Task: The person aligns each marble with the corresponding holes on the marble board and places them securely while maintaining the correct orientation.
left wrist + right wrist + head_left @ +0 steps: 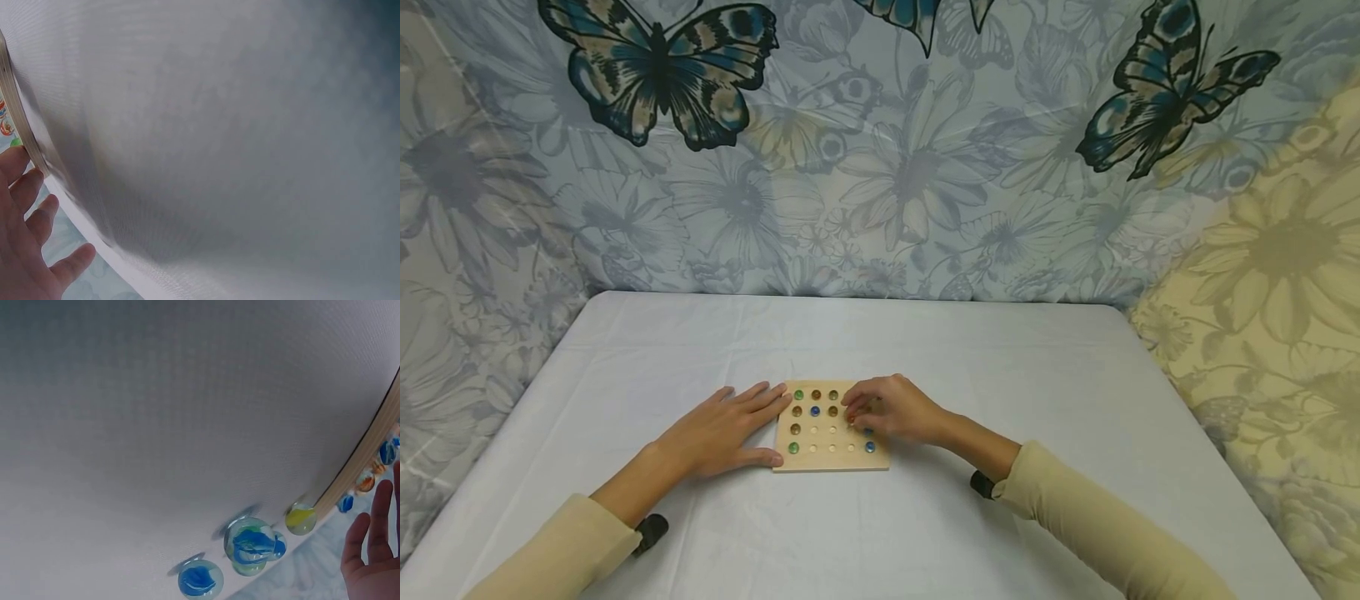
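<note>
A pale wooden board (832,465) with rows of round hollows lies on the table, glass marbles sitting in many of them. My left hand (718,433) lies flat, fingers spread, its fingertips and thumb against the board's left edge. Over the board's right part, my right hand (898,410) has thumb and fingers curled together, pinching a reddish-orange marble (851,420). A blue marble (870,447) fills the bottom right hollow; a green marble (793,447) fills the bottom left one. The right wrist view shows only some outer fingers (377,531) of that hand, its pinch hidden there.
In the right wrist view, loose marbles lie on the white cloth beside the board: a yellow marble (301,519), a large blue-green marble (250,540) and a blue marble (200,579) among them. Flowered cloth walls (917,167) stand behind and beside the table (1000,350).
</note>
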`<move>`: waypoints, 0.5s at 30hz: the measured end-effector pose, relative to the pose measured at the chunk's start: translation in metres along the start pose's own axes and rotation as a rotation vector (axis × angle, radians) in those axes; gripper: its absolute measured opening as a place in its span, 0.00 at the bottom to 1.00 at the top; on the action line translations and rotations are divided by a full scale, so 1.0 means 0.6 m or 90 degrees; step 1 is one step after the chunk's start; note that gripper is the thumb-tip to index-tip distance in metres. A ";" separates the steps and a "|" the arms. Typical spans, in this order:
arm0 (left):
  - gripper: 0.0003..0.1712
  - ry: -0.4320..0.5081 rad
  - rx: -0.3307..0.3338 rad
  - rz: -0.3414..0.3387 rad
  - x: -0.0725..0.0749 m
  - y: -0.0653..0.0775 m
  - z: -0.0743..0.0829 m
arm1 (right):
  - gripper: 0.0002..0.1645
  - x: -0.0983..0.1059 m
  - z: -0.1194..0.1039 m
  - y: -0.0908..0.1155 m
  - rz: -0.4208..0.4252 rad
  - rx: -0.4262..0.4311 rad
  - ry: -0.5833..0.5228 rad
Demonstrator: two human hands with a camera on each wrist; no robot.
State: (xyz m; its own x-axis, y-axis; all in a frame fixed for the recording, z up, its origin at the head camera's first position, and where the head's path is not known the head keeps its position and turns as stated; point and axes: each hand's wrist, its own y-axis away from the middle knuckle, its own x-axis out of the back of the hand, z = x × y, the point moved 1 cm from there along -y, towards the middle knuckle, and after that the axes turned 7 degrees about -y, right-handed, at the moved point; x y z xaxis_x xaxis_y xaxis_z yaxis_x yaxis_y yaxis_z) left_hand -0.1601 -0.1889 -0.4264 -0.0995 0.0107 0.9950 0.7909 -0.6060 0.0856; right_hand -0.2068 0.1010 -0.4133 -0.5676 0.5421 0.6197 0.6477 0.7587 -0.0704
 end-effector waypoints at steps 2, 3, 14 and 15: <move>0.50 0.000 -0.001 0.001 -0.001 0.000 -0.001 | 0.16 -0.002 -0.001 -0.001 -0.005 -0.004 0.000; 0.50 0.001 -0.001 0.001 -0.001 0.000 -0.001 | 0.15 -0.003 -0.001 -0.002 -0.007 -0.006 0.004; 0.50 0.002 0.003 -0.005 -0.002 0.000 -0.001 | 0.13 -0.013 0.002 -0.003 -0.030 0.007 0.041; 0.50 0.003 0.003 -0.005 -0.002 0.000 -0.001 | 0.13 -0.013 0.003 -0.003 -0.033 0.011 0.044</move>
State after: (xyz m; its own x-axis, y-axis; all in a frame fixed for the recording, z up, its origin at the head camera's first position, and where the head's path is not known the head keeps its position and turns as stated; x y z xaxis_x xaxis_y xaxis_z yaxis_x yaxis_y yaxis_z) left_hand -0.1604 -0.1895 -0.4277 -0.1082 0.0119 0.9941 0.7930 -0.6020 0.0935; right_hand -0.2044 0.0958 -0.4196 -0.5635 0.4754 0.6756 0.6089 0.7917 -0.0492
